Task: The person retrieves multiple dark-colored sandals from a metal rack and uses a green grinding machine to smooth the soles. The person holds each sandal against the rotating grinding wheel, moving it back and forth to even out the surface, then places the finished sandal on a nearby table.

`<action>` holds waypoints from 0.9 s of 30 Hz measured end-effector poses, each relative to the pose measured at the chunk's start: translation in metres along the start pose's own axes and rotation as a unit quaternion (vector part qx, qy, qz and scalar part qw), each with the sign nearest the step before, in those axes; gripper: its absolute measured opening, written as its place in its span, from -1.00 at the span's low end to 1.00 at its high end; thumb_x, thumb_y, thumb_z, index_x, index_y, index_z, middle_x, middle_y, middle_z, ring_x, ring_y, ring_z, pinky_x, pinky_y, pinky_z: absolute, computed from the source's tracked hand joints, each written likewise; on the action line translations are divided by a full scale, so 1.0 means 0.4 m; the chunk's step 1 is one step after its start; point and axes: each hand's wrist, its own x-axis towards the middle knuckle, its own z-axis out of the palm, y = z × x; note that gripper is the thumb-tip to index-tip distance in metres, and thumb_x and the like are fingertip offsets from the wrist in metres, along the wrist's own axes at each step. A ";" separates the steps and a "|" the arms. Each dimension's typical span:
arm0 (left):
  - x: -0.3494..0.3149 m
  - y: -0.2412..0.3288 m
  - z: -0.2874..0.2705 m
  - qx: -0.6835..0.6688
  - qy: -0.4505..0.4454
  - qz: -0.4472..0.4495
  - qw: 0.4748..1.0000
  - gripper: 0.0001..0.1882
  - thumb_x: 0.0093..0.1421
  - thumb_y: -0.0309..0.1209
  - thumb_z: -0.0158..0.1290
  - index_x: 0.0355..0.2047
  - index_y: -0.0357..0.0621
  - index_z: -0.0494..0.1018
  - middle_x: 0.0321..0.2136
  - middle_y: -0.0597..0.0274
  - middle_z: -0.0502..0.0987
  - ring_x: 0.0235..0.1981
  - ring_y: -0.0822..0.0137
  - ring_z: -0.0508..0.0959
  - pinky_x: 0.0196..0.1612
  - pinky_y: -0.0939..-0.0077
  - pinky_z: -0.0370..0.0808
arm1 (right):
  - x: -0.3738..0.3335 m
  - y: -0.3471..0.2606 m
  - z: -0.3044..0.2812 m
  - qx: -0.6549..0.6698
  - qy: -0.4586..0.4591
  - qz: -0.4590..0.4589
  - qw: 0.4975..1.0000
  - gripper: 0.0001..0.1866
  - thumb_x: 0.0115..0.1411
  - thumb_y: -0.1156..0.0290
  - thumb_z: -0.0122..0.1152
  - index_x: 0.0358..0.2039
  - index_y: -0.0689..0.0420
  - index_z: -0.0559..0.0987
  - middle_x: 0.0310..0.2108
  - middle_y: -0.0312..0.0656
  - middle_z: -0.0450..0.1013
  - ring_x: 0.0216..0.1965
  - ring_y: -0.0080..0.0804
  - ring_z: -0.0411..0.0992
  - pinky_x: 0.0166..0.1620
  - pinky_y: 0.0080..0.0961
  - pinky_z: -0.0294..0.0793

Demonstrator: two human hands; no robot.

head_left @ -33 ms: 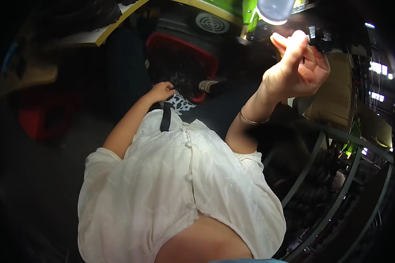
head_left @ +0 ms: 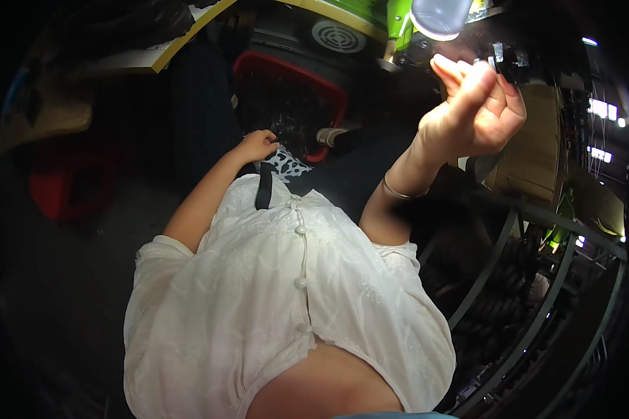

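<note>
My right hand is raised at the upper right under bright light, beside a dark machine part. Its thumb and fingers are pressed together in a pinch; whatever is between them is too small to make out. A small shiny piece shows just behind the fingertips. Low over my lap, my left hand has its fingers curled in next to a black-and-white patterned cloth. What those fingers hold, if anything, is hidden.
A round pale lamp-like disc and a green machine arm hang above my right hand. Between my legs stands a red bin with dark contents. Cardboard and a metal rack are at right; a yellow-edged table at upper left.
The fingertips of my right hand have dropped slightly, and the pinch looks a little tighter. My left hand stays where it was.
</note>
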 end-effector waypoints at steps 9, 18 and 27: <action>0.001 0.001 -0.004 -0.014 -0.019 -0.025 0.999 -0.55 0.01 -0.15 0.15 -0.16 -0.19 0.47 -0.34 0.03 0.55 -0.28 0.12 0.55 -0.14 0.35 0.46 | -0.002 0.010 -0.026 -0.044 -0.030 0.011 0.998 -0.80 0.06 0.65 0.13 -0.30 0.36 0.35 -0.51 0.00 0.44 -0.60 -0.26 0.49 -0.52 -0.48 0.60; 0.004 -0.002 0.006 -0.007 0.004 0.004 1.000 -0.62 0.06 -0.29 0.14 -0.16 -0.25 0.45 -0.46 0.17 0.56 -0.43 0.39 0.55 -0.31 0.52 0.48 | 0.010 -0.010 -0.010 -0.029 -0.008 0.008 1.000 -0.76 0.13 0.56 0.03 -0.22 0.37 0.26 -0.61 0.04 0.42 -0.73 -0.27 0.42 -0.66 -0.44 0.54; 0.002 -0.004 0.012 -0.026 -0.010 0.011 1.000 -0.58 0.03 -0.23 0.16 -0.18 -0.26 0.45 -0.38 0.05 0.56 -0.36 0.27 0.56 -0.26 0.43 0.49 | -0.007 -0.012 -0.031 -0.034 0.017 0.058 0.998 -0.55 -0.08 0.61 0.35 -0.23 0.31 0.29 -0.43 -0.15 0.36 -0.52 -0.47 0.46 -0.53 -0.69 0.53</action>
